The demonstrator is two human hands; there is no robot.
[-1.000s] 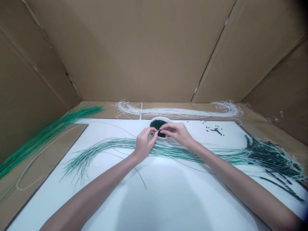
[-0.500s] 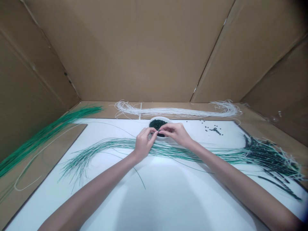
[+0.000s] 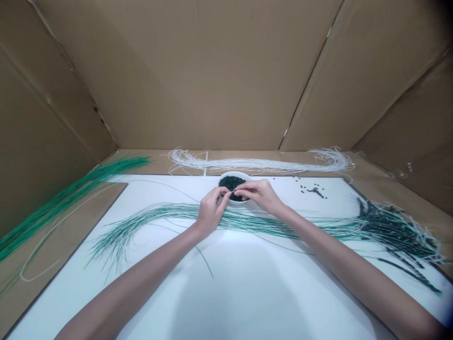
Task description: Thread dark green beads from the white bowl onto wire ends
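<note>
Fingers of the left hand (image 3: 211, 208) and right hand (image 3: 264, 196) pinch a tiny item (image 3: 232, 191), blurred, over the bowl (image 3: 238, 203) of dark beads (image 3: 229, 182) at the frame's centre, green-and-white strands (image 3: 260, 224) below, white strands (image 3: 255, 164) above.

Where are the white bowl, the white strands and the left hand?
White bowl (image 3: 239, 203): head view, near rim.
White strands (image 3: 262, 165): head view, middle of the bundle.
Left hand (image 3: 209, 210): head view, its back.

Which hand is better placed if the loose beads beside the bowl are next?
Right, I'd say: the right hand is nearer the loose beads; the left hand lies beyond it.
</note>
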